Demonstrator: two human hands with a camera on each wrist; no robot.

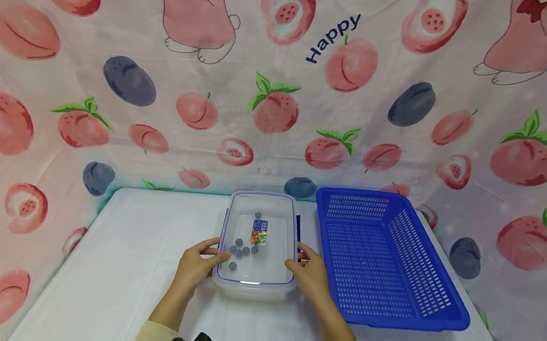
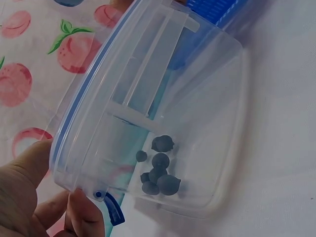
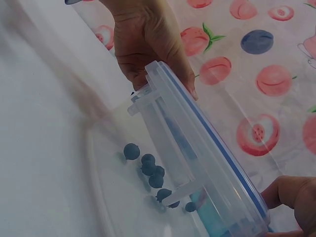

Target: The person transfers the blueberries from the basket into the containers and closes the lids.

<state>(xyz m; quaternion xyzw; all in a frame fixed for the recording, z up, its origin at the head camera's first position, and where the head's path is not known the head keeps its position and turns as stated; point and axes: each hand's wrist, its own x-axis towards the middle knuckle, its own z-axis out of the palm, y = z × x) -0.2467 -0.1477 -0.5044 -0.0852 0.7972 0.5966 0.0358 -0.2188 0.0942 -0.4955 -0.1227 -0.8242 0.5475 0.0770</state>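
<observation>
A clear plastic food container (image 1: 268, 270) with a blue-lined lid sits on the white table, several blueberries (image 2: 159, 168) lying on its bottom. My left hand (image 1: 196, 264) holds its left side, thumb on the lid edge and fingers below the rim. On the other side my right hand (image 1: 311, 274) grips the edge the same way. A blue latch (image 2: 114, 211) hangs out beside the left fingers in the left wrist view. The lid covers the container, with a small coloured label (image 1: 259, 232) in its middle. Parts of the fingers are hidden by the rim.
To the right of the container stands a blue plastic basket (image 1: 369, 258) with perforated sides. White cloth (image 1: 133, 267) covers the table. Behind it hangs a fruit-printed curtain (image 1: 273, 176).
</observation>
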